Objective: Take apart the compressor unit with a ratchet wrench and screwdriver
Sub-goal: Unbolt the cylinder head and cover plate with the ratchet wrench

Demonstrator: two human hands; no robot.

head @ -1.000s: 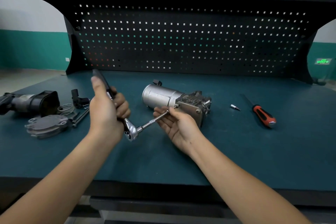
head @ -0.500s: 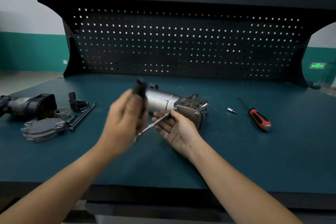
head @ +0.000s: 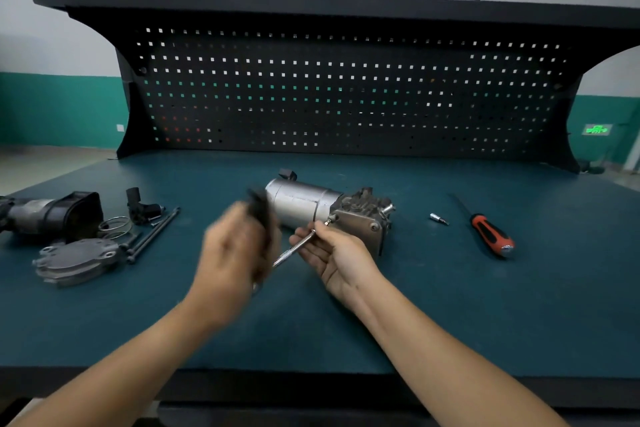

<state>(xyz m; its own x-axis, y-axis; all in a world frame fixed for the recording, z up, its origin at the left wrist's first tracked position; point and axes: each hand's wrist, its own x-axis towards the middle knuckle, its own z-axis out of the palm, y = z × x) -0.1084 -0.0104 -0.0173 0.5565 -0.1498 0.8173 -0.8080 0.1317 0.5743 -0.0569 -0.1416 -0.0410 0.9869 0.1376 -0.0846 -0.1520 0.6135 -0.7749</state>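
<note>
Black-handled steel ratchet wrench point(head: 260, 210) has swung from 10 to 12 o'clock, L hand point(head: 232, 253) wrapped round it; R hand point(head: 337, 253) pinches its shaft point(head: 294, 249) at silver cylindrical compressor unit point(head: 304, 203). Bolt point(head: 333, 217) prob. loosening.

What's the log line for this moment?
left hand: grips ratchet wrench, blurred | right hand: holds extension bar against compressor unit | screwdriver: on bench

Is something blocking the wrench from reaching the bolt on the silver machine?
Nothing visible. The wrench's thin bar meets the bolt on the compressor, steadied by the right hand; the left hand grips the blurred handle.
</note>
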